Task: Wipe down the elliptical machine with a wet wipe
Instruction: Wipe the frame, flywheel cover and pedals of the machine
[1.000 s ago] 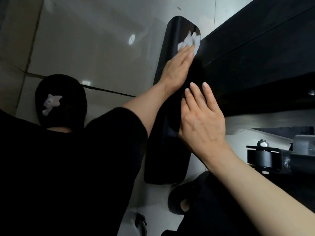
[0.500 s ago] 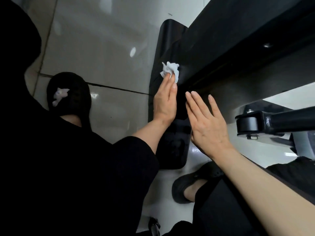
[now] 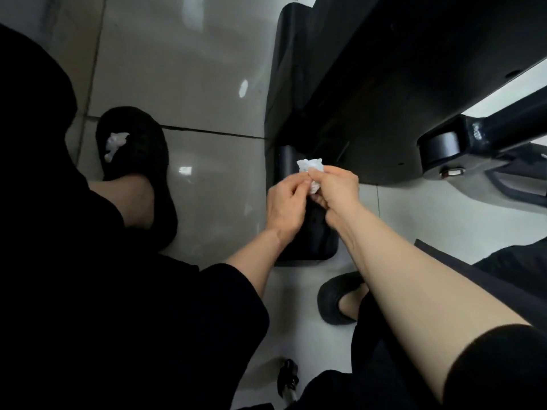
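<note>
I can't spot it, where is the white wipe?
In the head view, just right of centre, the crumpled wet wipe is pinched between the left hand and right hand, in front of the black elliptical machine.

Wipe lifted off the machine and taken between both hands

The left hand (image 3: 285, 202) no longer presses the wet wipe (image 3: 310, 173) flat against the black elliptical machine (image 3: 384, 84); the right hand (image 3: 337, 187), open beside it before, now pinches the crumpled wipe too, both hands drawn back together.
</note>
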